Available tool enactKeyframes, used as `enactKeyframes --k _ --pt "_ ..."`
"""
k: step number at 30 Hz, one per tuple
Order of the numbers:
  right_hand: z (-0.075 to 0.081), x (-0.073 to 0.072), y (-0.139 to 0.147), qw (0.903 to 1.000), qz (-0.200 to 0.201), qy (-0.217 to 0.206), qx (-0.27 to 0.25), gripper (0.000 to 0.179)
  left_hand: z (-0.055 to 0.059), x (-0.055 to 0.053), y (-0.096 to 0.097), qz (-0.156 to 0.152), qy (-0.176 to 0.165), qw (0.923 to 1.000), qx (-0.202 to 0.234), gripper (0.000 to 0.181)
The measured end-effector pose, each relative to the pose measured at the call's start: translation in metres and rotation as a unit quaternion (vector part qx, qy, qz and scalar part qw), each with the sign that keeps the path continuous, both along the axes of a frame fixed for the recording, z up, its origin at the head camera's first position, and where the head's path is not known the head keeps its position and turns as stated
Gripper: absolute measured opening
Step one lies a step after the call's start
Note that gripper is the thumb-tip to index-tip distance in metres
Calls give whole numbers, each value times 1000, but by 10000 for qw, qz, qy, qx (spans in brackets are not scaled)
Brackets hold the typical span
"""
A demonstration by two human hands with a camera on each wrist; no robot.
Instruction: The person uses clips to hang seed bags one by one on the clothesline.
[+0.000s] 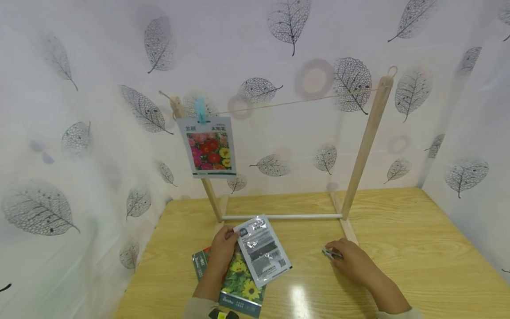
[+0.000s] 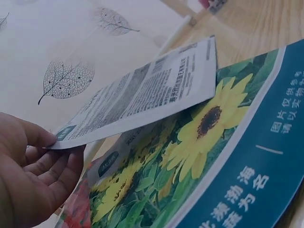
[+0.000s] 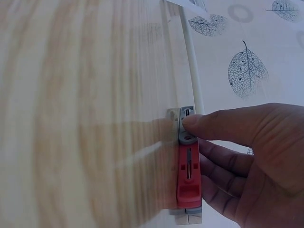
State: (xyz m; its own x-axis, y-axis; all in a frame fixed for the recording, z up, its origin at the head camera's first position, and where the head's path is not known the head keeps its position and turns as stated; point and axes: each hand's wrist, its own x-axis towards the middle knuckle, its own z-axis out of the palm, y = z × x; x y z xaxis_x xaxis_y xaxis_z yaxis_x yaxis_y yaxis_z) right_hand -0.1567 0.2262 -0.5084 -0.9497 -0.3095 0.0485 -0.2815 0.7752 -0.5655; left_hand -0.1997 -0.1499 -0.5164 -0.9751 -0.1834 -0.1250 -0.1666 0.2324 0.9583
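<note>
In the head view my left hand [image 1: 223, 248] pinches the upper left corner of a seed packet [image 1: 264, 251], its printed back facing up. The left wrist view shows that packet [image 2: 142, 97] tilted over a yellow-flower seed packet [image 2: 199, 128]. Partly beneath my left arm lies another packet with red flowers [image 1: 207, 250]. My right hand [image 1: 350, 261] pinches a grey clothespin [image 1: 331, 253] close over the table. A red clothespin [image 3: 189, 175] lines up beside the grey one in the right wrist view, along my curled fingers.
A wooden frame with a right post [image 1: 366, 150] and a white bottom bar [image 1: 283, 217] stands at the back. From its string [image 1: 299, 102], a blue clothespin [image 1: 200, 110] holds a red-flower packet [image 1: 211, 148] at the left. Leaf-patterned sheeting surrounds the table [image 1: 418, 248].
</note>
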Motion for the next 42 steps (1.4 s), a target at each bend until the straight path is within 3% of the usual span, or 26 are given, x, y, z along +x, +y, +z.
enactKeyframes --k 8,13,28,42 --pt "-3 -2 1 10000 26 19 10 36 6 1 0 -209 84 9972 717 26" --pt "-4 -2 2 10000 54 9 -20 36 10 2 -1 -277 153 9954 901 28" --pt "0 0 1 10000 87 -26 -39 34 22 3 1 -6 324 9898 1384 21" --pt "0 1 2 9998 202 69 -30 34 23 4 0 -148 568 9792 1940 17"
